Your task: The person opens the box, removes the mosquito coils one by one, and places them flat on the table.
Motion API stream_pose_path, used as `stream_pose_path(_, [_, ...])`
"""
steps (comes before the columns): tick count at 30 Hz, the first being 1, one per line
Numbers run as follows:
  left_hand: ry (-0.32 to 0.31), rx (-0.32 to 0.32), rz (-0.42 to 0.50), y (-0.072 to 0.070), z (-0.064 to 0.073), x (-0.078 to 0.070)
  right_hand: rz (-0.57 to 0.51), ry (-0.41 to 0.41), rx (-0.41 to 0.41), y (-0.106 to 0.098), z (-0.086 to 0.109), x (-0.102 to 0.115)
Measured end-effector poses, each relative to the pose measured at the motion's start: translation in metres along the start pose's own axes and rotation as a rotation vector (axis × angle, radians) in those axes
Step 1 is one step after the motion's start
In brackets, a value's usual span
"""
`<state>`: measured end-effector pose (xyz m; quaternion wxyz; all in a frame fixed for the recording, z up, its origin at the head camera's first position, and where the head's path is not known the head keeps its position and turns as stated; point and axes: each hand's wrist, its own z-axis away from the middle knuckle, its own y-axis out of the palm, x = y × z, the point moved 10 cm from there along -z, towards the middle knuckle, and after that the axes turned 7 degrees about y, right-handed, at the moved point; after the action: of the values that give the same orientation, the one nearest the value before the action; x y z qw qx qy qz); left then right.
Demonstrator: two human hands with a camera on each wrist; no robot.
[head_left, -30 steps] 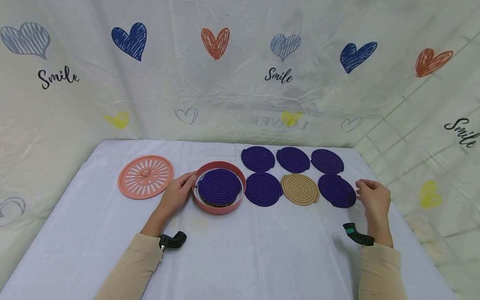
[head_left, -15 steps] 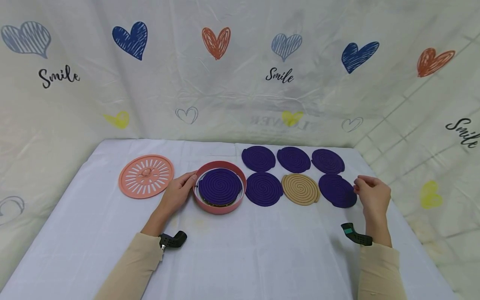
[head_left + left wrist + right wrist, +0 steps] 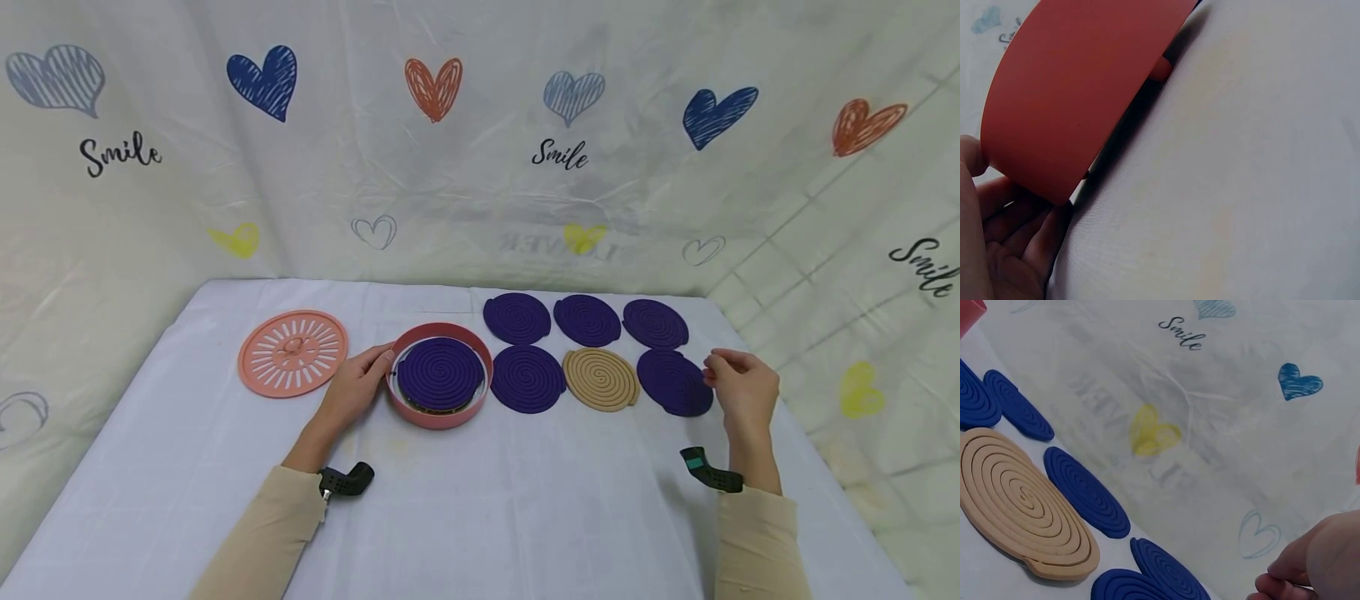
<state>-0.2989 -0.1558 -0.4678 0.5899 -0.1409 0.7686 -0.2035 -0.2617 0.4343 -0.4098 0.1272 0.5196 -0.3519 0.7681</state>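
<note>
My left hand [image 3: 362,382] grips the left side of a round red mosquito coil holder [image 3: 438,422]; in the left wrist view its thumb and fingers meet the wall [image 3: 1079,94]. A purple mosquito coil [image 3: 441,372] lies inside the holder. My right hand [image 3: 750,390] hovers at the right edge of the rightmost front purple coil [image 3: 673,382]. Its fingers are loosely bent, thumb near the fingertips, and nothing shows between them. Beside that coil lies a tan coil [image 3: 602,379], then another purple coil [image 3: 528,378] close to the holder.
A slotted pink lid [image 3: 262,357] lies left of my left hand. Three purple coils, the leftmost one [image 3: 517,317] among them, form a back row. The white tablecloth [image 3: 510,508] covers the table, and a printed curtain [image 3: 480,192] hangs behind.
My right hand has shifted slightly left, its fingertips now over the edge of the rightmost front purple coil. The left hand and the holder stay where they were.
</note>
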Motion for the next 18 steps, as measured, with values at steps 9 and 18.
stream_pose_path(9, [-0.008, 0.01, 0.0, 0.0003, 0.0003, -0.0002, -0.047, 0.005, 0.003, -0.0008, 0.0013, 0.0007])
stream_pose_path(18, [-0.003, 0.008, -0.002, 0.0007, -0.0002, 0.0018, -0.009, 0.006, -0.002, -0.0016, -0.0005, -0.0011])
